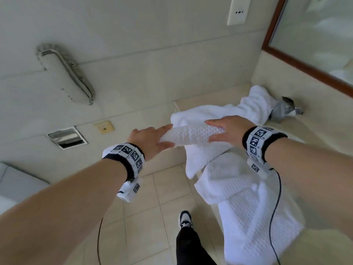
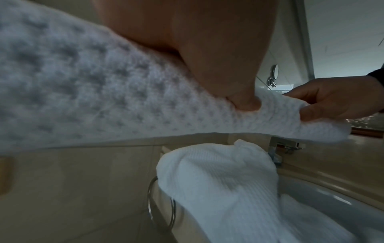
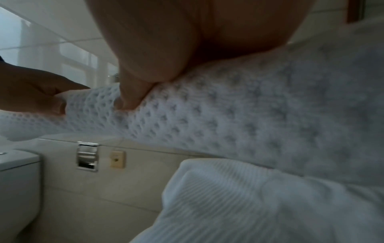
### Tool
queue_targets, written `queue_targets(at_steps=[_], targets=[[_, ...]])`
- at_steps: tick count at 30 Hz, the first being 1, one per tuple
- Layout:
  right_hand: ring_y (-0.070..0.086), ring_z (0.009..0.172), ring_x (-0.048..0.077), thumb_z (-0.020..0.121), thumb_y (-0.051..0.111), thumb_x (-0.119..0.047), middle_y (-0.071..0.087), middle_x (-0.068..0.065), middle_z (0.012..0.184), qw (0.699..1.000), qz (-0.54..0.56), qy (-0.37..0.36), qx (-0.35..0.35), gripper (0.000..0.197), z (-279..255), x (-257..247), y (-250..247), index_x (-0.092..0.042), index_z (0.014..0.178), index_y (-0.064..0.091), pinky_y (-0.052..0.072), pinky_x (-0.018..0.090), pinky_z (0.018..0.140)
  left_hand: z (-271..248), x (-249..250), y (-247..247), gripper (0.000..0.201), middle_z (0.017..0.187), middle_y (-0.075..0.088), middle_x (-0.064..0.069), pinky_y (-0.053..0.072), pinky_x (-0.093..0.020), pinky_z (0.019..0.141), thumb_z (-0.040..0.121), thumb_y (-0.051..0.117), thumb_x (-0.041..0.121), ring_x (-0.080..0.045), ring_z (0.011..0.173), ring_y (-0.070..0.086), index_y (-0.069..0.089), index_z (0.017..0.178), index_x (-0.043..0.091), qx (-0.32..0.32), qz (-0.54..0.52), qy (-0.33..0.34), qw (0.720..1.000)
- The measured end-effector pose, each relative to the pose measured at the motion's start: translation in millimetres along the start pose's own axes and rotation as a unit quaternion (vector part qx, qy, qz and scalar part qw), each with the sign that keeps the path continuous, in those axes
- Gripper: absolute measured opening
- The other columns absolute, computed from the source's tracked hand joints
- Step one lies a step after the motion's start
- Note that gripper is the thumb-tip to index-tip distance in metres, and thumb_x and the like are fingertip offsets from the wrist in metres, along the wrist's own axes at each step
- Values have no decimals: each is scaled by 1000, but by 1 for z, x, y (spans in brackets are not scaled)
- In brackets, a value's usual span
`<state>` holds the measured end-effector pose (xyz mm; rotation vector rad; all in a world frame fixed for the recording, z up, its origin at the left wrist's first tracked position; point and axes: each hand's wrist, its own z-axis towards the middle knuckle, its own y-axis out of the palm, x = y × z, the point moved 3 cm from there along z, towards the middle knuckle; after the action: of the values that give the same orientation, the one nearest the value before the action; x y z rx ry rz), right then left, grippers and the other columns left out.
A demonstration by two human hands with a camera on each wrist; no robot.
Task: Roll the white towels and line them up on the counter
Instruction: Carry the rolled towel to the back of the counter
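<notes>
A rolled white waffle-weave towel (image 1: 191, 135) hangs in the air above the counter, held level between both hands. My left hand (image 1: 152, 141) grips its left end, thumb below and fingers over the top. My right hand (image 1: 225, 131) grips the right end the same way. The left wrist view shows the roll (image 2: 104, 102) running from my palm to the right hand (image 2: 336, 102). In the right wrist view the roll (image 3: 239, 115) reaches across to the left hand (image 3: 37, 95). Loose white towels (image 1: 238, 192) lie crumpled underneath, draped over the counter's edge.
A chrome faucet (image 1: 286, 109) stands behind the towel pile, by the sink (image 2: 332, 202). A wood-framed mirror (image 1: 315, 44) is at the right. A towel ring (image 2: 160, 203) hangs on the counter's side. Toilet (image 3: 18, 189) and a recessed paper holder (image 1: 66, 138) are at the left.
</notes>
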<state>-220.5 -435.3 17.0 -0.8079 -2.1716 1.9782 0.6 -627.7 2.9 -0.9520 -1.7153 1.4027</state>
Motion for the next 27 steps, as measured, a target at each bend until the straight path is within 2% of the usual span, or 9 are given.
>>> queue_targets(at_steps=[2,6,9,14,16,19,21,24,27], targets=[[55,115,17,81,58,-72,59,-8,117,1000,3,9,7,70,46,33,-18,-51,145,37,42,32,97,62,0,-7,71,103,56,4,38,-45,95,87,22,82,-23,100,60,8,150,53,7,8,10,1000],[53,116,18,82,57,-71,58,-5,123,999,-5,47,2,71,147,115,-46,-50,146,36,41,31,95,204,5,-13,69,113,58,1,38,-45,96,89,21,81,-24,106,59,5,150,54,0,13,27,1000],[52,120,21,84,58,-68,59,-1,127,997,-9,68,-17,69,211,178,-52,-50,146,35,41,33,99,300,19,-5,69,114,58,-1,41,-45,93,90,21,79,-25,101,60,2,150,53,-17,24,45,999],[50,126,23,87,62,-60,55,2,139,995,-35,84,-32,69,290,268,-62,-44,149,37,39,34,106,417,50,22,67,115,57,-6,44,-43,88,95,22,72,-27,99,60,-2,152,48,-28,46,70,996],[49,129,24,89,63,-56,54,3,142,995,-66,67,-38,66,320,296,-65,-39,149,39,38,36,109,450,58,32,65,122,58,-6,44,-44,93,96,25,69,-28,106,59,-1,152,49,-26,34,77,996],[49,128,25,92,60,-54,53,3,142,991,-107,54,-54,63,355,330,-62,-38,149,38,39,36,107,485,69,45,65,132,56,-11,39,-46,104,98,32,63,-33,120,53,-1,152,50,-38,23,77,996],[48,130,25,94,57,-51,51,1,146,988,-126,58,-65,60,370,345,-54,-38,150,37,38,36,108,498,75,52,66,132,55,-14,40,-46,105,100,33,60,-35,120,53,-3,153,48,-45,49,77,995],[51,127,25,97,55,-44,52,1,144,989,-111,67,-65,51,383,357,-39,-35,146,44,39,37,107,504,79,63,66,135,51,-13,38,-44,106,102,34,53,-33,122,51,-3,155,44,-48,86,76,992],[52,125,25,97,57,-41,54,2,142,991,-94,66,-70,50,389,359,-31,-31,145,47,39,38,106,503,75,66,66,135,49,-11,37,-42,107,102,38,49,-31,125,48,2,156,42,-54,61,67,994]])
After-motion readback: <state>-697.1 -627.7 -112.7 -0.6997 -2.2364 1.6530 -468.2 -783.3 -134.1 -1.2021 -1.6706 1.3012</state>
